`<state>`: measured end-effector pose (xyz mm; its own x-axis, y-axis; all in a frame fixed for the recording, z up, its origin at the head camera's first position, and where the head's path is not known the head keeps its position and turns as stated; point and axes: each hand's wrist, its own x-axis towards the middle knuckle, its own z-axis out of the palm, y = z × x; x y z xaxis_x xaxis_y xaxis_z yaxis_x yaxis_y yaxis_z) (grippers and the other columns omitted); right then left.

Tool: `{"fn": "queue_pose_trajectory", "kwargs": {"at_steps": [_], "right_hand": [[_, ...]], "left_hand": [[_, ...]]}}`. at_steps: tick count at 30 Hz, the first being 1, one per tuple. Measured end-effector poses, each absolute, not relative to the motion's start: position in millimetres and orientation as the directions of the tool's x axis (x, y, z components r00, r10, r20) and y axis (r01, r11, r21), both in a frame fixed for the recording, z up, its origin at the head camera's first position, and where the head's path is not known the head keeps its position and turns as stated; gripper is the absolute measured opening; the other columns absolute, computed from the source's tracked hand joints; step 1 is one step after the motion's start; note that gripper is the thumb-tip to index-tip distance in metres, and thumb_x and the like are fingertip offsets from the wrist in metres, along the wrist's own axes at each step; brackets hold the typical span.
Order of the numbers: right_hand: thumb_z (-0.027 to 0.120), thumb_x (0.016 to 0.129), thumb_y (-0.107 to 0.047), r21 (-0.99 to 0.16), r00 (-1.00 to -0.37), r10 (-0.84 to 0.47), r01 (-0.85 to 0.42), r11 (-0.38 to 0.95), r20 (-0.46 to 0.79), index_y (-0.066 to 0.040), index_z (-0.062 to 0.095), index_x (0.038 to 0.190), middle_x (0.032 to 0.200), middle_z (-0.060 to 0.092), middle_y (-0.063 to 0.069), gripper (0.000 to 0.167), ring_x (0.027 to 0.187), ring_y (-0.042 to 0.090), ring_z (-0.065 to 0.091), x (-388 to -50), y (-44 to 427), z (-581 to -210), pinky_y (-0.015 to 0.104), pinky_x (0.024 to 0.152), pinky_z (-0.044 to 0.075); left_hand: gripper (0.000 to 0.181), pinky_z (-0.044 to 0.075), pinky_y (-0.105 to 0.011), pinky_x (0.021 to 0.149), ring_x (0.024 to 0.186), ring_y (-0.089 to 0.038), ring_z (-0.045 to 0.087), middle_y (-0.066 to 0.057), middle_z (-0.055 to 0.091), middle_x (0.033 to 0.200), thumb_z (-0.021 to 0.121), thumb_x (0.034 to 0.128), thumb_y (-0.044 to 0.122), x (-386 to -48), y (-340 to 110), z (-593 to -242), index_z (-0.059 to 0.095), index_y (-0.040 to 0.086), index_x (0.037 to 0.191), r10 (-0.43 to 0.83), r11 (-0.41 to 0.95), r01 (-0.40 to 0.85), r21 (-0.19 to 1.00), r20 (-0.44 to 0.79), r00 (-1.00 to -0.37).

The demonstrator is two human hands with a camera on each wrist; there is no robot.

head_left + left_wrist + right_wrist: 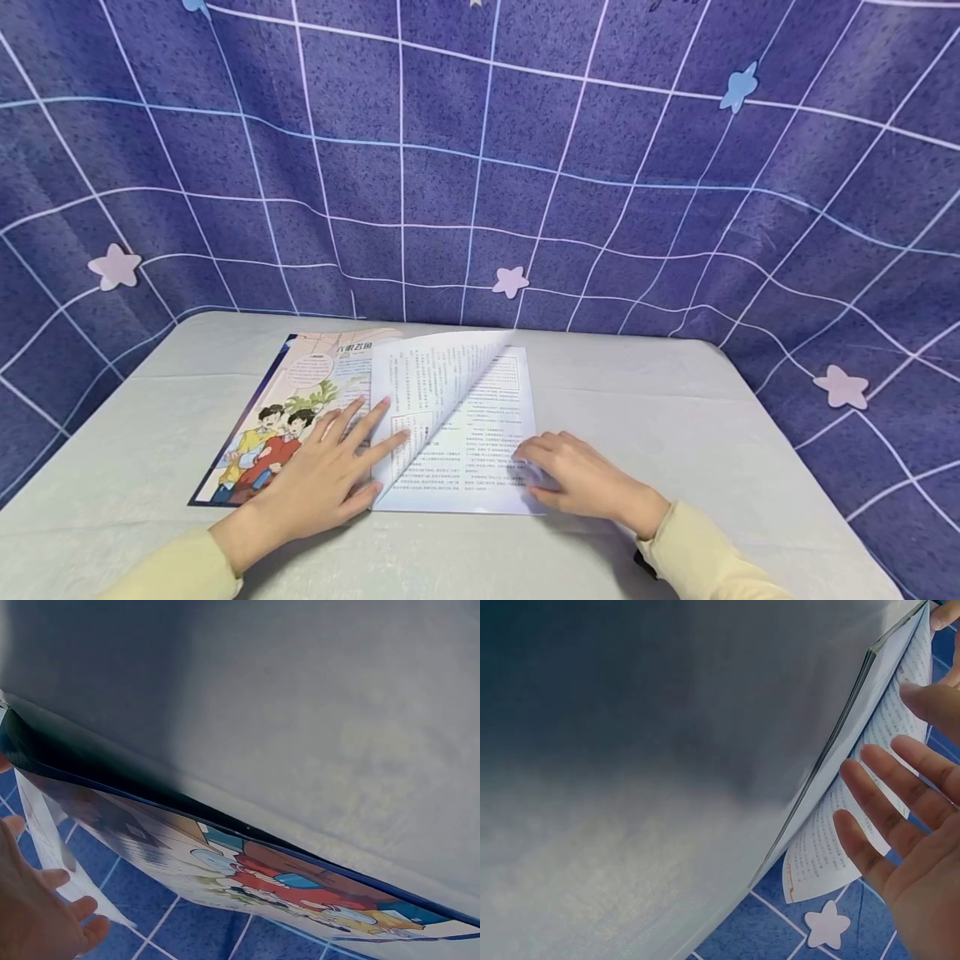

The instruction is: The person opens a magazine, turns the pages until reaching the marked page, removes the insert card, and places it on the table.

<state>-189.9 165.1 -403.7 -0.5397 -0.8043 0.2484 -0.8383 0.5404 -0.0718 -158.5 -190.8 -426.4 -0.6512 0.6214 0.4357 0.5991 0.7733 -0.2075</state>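
A magazine [498,467] lies spread on the table, with an illustrated left page [262,450] of two cartoon figures and a text-filled right side. One page [420,375] stands half turned over the middle, its far corner lifted and its near part bent leftward. Over the spine and the lower part of this page, my left hand [322,471] is spread, its fingers straight and its fingertips on the paper. My right hand [585,479] is at the right edge of the right page, its fingers slightly bent and holding nothing. In the right wrist view those fingers [885,802] look loosely extended.
A pale cloth covers the table [637,400]. Behind it hangs a blue curtain [442,192] with a grid pattern and stars. A small dark object [645,565] shows beside the right sleeve.
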Motion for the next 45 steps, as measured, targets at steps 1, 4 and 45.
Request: {"fn": "queue_pose_trajectory", "kwargs": {"at_steps": [1,4,45], "right_hand": [[0.07,0.075,-0.03,-0.07,-0.539,-0.808,-0.839,0.539,0.24,-0.014,0.061,0.108,0.103,0.064,-0.004,0.038,0.09,0.008,0.056,-189.4,165.1,-403.7,0.027,0.079,0.046],[0.069,0.076,-0.031,-0.07,-0.542,-0.813,-0.839,0.54,0.212,-0.014,0.061,0.108,0.103,0.064,-0.005,0.037,0.09,0.008,0.056,-188.1,165.2,-404.3,0.028,0.08,0.046],[0.069,0.074,-0.046,-0.039,-0.539,-0.83,-0.841,0.539,0.145,-0.018,0.062,0.108,0.11,0.059,-0.007,0.045,0.1,0.009,0.053,-182.6,165.5,-407.4,0.033,0.085,0.046]], "left_hand": [[0.06,0.03,-0.055,0.098,0.128,-0.042,0.033,-0.015,0.033,0.145,0.055,0.0792,0.041,-158.3,-190.7,-426.5,0.043,0.028,0.136,0.623,0.771,0.603,-0.204,0.438,-0.648],[0.056,0.031,-0.056,0.096,0.127,-0.044,0.035,-0.016,0.035,0.144,0.056,0.079,0.04,-158.0,-190.3,-426.8,0.046,0.031,0.134,0.631,0.763,0.613,-0.205,0.443,-0.637],[0.065,0.037,-0.051,0.094,0.118,-0.028,0.049,-0.012,0.045,0.137,0.046,0.0844,0.059,-155.7,-189.8,-431.3,0.047,0.013,0.13,0.585,0.805,0.576,-0.14,0.345,-0.734]]}}
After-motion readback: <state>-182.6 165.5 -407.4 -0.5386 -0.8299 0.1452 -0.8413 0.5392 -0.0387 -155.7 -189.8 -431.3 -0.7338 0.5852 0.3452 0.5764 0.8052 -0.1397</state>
